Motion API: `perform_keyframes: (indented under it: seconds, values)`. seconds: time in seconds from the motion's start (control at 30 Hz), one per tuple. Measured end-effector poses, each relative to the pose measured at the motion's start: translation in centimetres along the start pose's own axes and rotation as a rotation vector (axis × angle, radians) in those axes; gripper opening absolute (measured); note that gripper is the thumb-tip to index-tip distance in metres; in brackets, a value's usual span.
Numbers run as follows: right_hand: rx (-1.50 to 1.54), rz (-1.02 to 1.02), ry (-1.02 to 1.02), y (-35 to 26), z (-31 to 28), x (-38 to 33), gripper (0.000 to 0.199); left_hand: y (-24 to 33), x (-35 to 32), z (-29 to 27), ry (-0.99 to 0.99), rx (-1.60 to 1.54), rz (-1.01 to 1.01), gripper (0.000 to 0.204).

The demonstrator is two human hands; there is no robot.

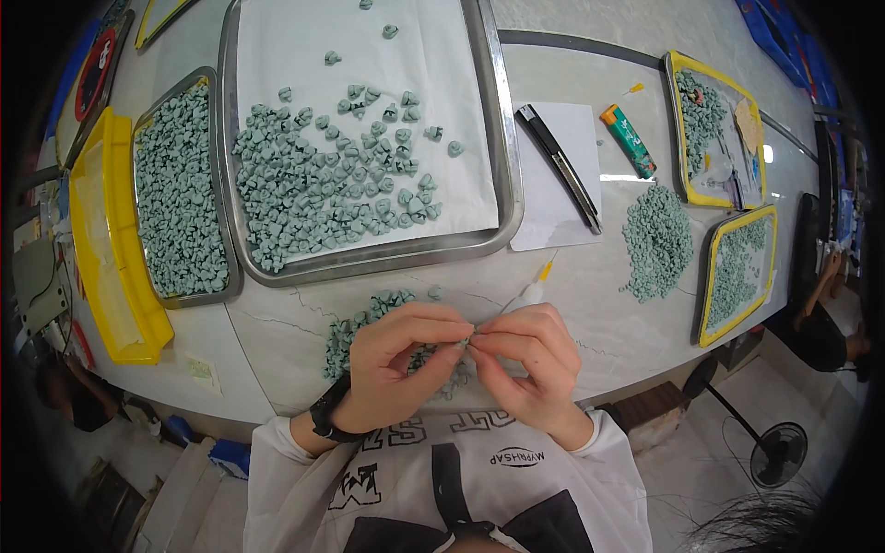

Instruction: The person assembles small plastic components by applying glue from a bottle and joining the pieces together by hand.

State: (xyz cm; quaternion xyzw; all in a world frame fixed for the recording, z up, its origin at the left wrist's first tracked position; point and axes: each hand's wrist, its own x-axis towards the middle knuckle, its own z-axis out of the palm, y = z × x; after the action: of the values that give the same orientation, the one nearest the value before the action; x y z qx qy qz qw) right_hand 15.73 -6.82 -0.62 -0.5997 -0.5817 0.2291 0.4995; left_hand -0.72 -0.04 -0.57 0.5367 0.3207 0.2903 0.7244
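My left hand (pixel 392 364) and my right hand (pixel 535 355) meet at the table's near edge, thumbs and forefingers pinched together. Between the fingertips is a tiny grey-green piece (pixel 471 339), mostly hidden by them. Beside and under my left hand lies a heap of small grey-green parts (pixel 339 346). A small white bottle with a yellow needle tip (pixel 533 293) is just beyond my right hand. Farther off, a steel tray (pixel 387 255) lined with white paper holds many knob-shaped grey-green parts.
At left stand a smaller full tray (pixel 230 263) and a yellow bin (pixel 138 323). A box cutter (pixel 560 170) lies on white paper (pixel 553 221). Right of it are a green lighter (pixel 629 143), a pile of tiny parts (pixel 657 244) and two yellow-rimmed trays (pixel 678 120). Other people sit at both sides.
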Motion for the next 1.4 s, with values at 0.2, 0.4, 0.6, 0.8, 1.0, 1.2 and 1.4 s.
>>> perform_keyframes:
  seconds: [0.2, 0.4, 0.6, 0.8, 1.0, 1.2, 1.4]
  values:
    - [-0.007, 0.008, -0.008, -0.2, 0.2, 0.1, 0.028, 0.1, 0.1, -0.1, -0.003, 0.099, 0.051, 0.026]
    - [0.042, 0.026, -0.016, 0.2, 0.1, 0.0, 0.027, -0.2, 0.1, -0.4, -0.034, 0.114, 0.095, 0.029]
    - [0.034, 0.045, -0.014, 0.3, 0.2, -0.1, 0.027, -0.6, -0.2, 0.0, -0.018, 0.005, 0.038, 0.045]
    - [0.048, 0.078, 0.004, -0.3, -0.3, 0.3, 0.028, -0.4, -0.1, 0.2, 0.009, 0.206, 0.143, 0.050]
    - [-0.009, 0.075, -0.049, -0.2, 0.0, 0.3, 0.023, -0.6, -0.2, 1.0, 0.109, 0.503, 0.334, 0.047]
    - [-0.015, 0.094, -0.024, -0.2, 0.1, 0.2, 0.023, -0.2, -0.3, 0.7, 0.081, 0.423, 0.222, 0.044]
    - [0.021, 0.159, -0.010, -0.3, 0.0, -0.1, 0.023, 0.2, 0.1, 0.0, -0.063, 0.201, 0.060, 0.031]
